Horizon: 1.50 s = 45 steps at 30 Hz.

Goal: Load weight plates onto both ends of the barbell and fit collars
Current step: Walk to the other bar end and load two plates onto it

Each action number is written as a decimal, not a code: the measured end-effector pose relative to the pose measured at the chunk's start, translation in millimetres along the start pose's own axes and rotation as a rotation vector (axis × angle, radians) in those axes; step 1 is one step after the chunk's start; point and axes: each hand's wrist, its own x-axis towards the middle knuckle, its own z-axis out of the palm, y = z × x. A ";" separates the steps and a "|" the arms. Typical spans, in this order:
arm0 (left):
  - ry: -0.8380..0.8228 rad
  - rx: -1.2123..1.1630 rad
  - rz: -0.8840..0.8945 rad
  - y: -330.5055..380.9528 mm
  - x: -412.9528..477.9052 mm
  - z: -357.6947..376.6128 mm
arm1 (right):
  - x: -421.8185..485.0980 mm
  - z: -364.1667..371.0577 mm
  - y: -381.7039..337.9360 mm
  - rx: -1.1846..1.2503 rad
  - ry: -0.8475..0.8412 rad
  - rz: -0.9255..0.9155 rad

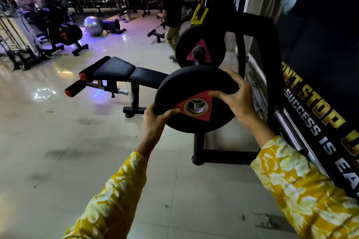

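Both hands clamp one black weight plate (194,83) at the centre of the frame. The left hand (155,117) curls round its lower left rim; the right hand (236,99) wraps the upper right rim, thumb lying on the red triangle. The plate tilts, apart from the barbell end (199,52) just above it, where a second plate (186,44) already sits. A black bench (116,70) stands at centre left.

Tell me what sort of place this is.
A gym, most likely: a weight plate held near a loaded barbell, a padded bench, and an exercise ball beyond.
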 end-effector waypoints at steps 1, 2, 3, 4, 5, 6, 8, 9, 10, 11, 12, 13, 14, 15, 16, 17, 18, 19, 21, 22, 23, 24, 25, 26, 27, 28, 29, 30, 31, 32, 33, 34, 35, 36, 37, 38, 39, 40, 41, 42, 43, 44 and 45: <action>-0.008 -0.010 0.004 1.3 0.7 1.8 | 0.8 -1.9 -0.7 0.003 0.008 -0.001; -0.015 -0.017 0.006 2.8 1.9 4.0 | 2.1 -3.9 -1.1 0.002 0.016 -0.007; -0.019 -0.019 0.012 4.8 3.6 5.9 | 3.9 -5.9 -1.3 -0.002 0.025 -0.018; -0.018 -0.015 0.022 6.3 6.1 7.4 | 6.1 -6.9 -2.2 -0.012 0.032 -0.028; -0.016 -0.006 0.033 8.2 8.4 8.5 | 8.8 -7.5 -2.5 -0.020 0.038 -0.034; -0.012 0.003 0.040 10.2 10.5 9.1 | 11.6 -7.0 -2.2 -0.022 0.040 -0.035; -0.012 0.005 0.052 12.1 16.9 10.6 | 16.5 -4.6 -0.7 -0.006 0.055 -0.009; -0.012 0.001 0.056 12.5 21.0 11.5 | 19.3 -2.7 0.9 0.003 0.072 0.005; -0.008 0.002 0.058 12.6 25.3 13.5 | 22.2 -0.9 3.2 0.002 0.089 0.009; 0.007 0.022 0.058 12.5 29.3 16.2 | 24.2 1.2 7.0 -0.004 0.107 0.006; 0.037 0.075 0.067 12.5 33.9 19.7 | 26.6 3.1 11.4 -0.018 0.130 -0.002; 0.082 0.155 0.098 11.7 38.5 22.9 | 27.7 5.7 15.4 -0.049 0.153 -0.020; 0.128 0.222 0.172 11.2 42.9 27.3 | 27.1 8.7 19.5 -0.110 0.181 -0.063; 0.165 0.272 0.291 11.2 47.7 32.6 | 25.7 12.1 23.2 -0.205 0.210 -0.126; 0.196 0.346 0.450 12.0 52.6 37.2 | 23.6 16.8 25.6 -0.331 0.235 -0.199; 0.218 0.454 0.625 12.1 60.2 42.6 | 23.4 20.6 27.9 -0.478 0.261 -0.273; 0.218 0.575 0.781 9.6 69.2 47.4 | 24.4 23.9 30.8 -0.611 0.273 -0.341; 0.205 0.678 0.889 5.9 78.9 51.4 | 27.0 27.1 35.0 -0.714 0.268 -0.396; 0.190 0.790 0.961 -4.9 95.3 57.2 | 34.7 31.5 44.5 -0.855 0.257 -0.459; 0.204 0.827 0.982 -9.6 101.9 59.3 | 39.0 33.0 52.4 -0.918 0.277 -0.482; 0.233 0.857 1.009 -13.3 106.7 61.2 | 42.0 35.1 60.6 -0.968 0.313 -0.499; 0.263 0.882 1.040 -15.8 111.0 63.0 | 44.7 37.8 68.8 -1.002 0.355 -0.513; 0.284 0.897 1.072 -16.9 115.6 64.6 | 47.3 40.5 75.9 -1.013 0.392 -0.525; 0.296 0.904 1.104 -16.9 119.1 65.3 | 48.9 42.4 81.8 -1.007 0.417 -0.542; 0.303 0.913 1.137 -17.6 123.8 66.2 | 52.5 43.8 88.5 -0.994 0.429 -0.573; 0.305 0.924 1.166 -19.1 128.7 67.9 | 57.0 44.5 95.3 -0.989 0.428 -0.610; 0.302 0.935 1.187 -20.8 134.6 70.2 | 63.1 44.9 101.8 -0.992 0.420 -0.643; 0.293 0.946 1.194 -22.3 141.5 72.6 | 70.4 45.8 107.8 -0.994 0.412 -0.663; 0.285 0.949 1.190 -23.7 148.1 74.8 | 77.0 47.1 112.8 -0.990 0.408 -0.671; 0.285 0.955 1.180 -25.2 155.9 78.2 | 84.5 49.1 118.2 -0.982 0.412 -0.669; 0.290 0.962 1.163 -26.7 163.7 82.6 | 91.5 51.3 122.7 -0.978 0.417 -0.660; 0.294 0.963 1.143 -28.3 171.7 87.3 | 98.9 53.9 127.2 -0.980 0.419 -0.647; 0.297 0.962 1.123 -29.9 179.5 92.0 | 106.7 56.3 132.0 -0.983 0.419 -0.638; 0.302 0.959 1.106 -31.8 185.9 95.5 | 112.9 58.6 136.1 -0.986 0.421 -0.633; 0.309 0.959 1.090 -34.8 192.8 99.0 | 120.3 61.2 141.2 -0.988 0.423 -0.627; 0.315 0.959 1.074 -37.8 199.5 102.7 | 128.0 63.7 145.7 -0.989 0.425 -0.615; 0.315 0.956 1.057 -39.8 206.3 106.4 | 135.8 66.7 149.8 -0.983 0.430 -0.599; 0.311 0.950 1.042 -41.2 213.3 109.8 | 143.6 69.9 153.4 -0.971 0.437 -0.583; 0.311 0.945 1.036 -42.8 219.6 112.6 | 150.1 72.9 156.4 -0.959 0.445 -0.570; 0.313 0.947 1.039 -45.5 227.7 115.6 | 157.7 76.3 160.6 -0.949 0.452 -0.560; 0.316 0.956 1.042 -48.3 235.3 119.0 | 165.0 78.9 165.3 -0.942 0.457 -0.550; 0.317 0.964 1.045 -51.3 243.2 122.5 | 172.7 81.1 170.6 -0.937 0.461 -0.546; 0.315 0.967 1.046 -54.6 251.1 126.1 | 180.4 82.9 175.8 -0.935 0.462 -0.544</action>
